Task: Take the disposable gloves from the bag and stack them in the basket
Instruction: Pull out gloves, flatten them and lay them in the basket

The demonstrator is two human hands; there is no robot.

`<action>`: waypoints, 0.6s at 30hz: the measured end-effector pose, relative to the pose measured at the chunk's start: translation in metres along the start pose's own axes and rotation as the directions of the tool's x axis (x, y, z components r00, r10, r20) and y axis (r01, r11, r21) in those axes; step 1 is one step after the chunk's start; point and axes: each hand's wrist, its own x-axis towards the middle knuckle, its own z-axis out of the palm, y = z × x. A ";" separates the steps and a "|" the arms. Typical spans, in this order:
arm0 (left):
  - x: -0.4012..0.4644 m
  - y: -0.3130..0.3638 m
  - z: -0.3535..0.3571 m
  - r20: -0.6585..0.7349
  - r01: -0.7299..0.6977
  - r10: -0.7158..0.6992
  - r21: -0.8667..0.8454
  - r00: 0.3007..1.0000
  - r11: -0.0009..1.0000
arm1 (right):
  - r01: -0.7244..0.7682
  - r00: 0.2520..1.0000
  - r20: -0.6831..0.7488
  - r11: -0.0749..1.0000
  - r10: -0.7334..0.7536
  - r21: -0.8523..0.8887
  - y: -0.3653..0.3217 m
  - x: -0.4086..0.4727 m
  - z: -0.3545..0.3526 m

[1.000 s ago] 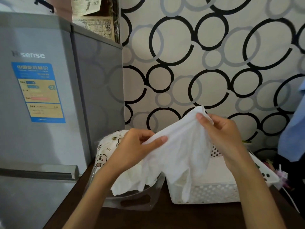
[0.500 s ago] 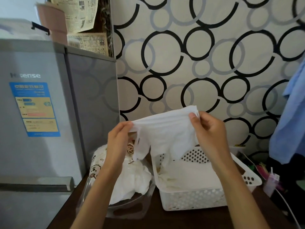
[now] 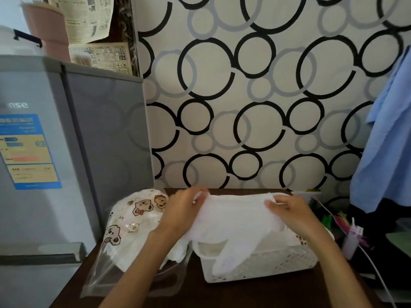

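A white disposable glove [image 3: 235, 218] is stretched flat over the white perforated basket [image 3: 278, 265], its fingers draping over the basket's front wall. My left hand [image 3: 182, 210] pinches the glove's left cuff corner and my right hand [image 3: 289, 212] pinches its right corner. To the left of the basket lies a clear plastic bag [image 3: 131, 230] printed with cartoon bears, with more white gloves inside. The basket's inside is mostly hidden by the glove.
The basket and bag sit on a dark wooden table [image 3: 244, 294]. A grey fridge [image 3: 55, 152] stands close on the left. A patterned wall is behind. Blue cloth [image 3: 387, 141] hangs at the right, with small clutter and a white cable [image 3: 373, 263] beside the basket.
Both hands have lowered the stretched glove from chest height down onto the basket, still pinching its two corners. The camera view has tilted down.
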 end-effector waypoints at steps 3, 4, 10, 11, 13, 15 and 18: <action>0.023 0.015 0.023 0.158 -0.038 0.021 0.104 0.987 0.994 | -0.073 0.997 0.000 0.985 0.073 -0.154 0.021 0.020 -0.009; 0.028 0.019 0.027 0.186 -0.041 0.014 0.142 0.982 0.989 | -0.077 0.997 -0.010 0.975 0.076 -0.207 0.025 0.026 -0.010; 0.044 0.038 0.056 0.262 -0.170 0.057 0.432 0.963 0.886 | -0.082 0.997 -0.041 0.858 0.071 -0.507 0.051 0.054 -0.016; 0.045 0.040 0.058 0.261 -0.191 0.067 0.486 0.963 0.853 | -0.079 0.997 -0.036 0.826 0.071 -0.558 0.052 0.056 -0.014; 0.044 0.044 0.060 0.235 -0.221 0.096 0.592 0.967 0.775 | -0.077 0.997 -0.068 0.772 0.044 -0.632 0.052 0.058 -0.010; 0.043 0.046 0.059 0.190 -0.244 0.156 0.660 0.969 0.711 | -0.056 0.991 -0.129 0.766 -0.036 -0.640 0.048 0.058 -0.006; 0.043 0.041 0.056 0.146 -0.281 0.250 0.675 0.957 0.682 | -0.036 0.976 -0.177 0.709 -0.126 -0.704 0.043 0.056 -0.001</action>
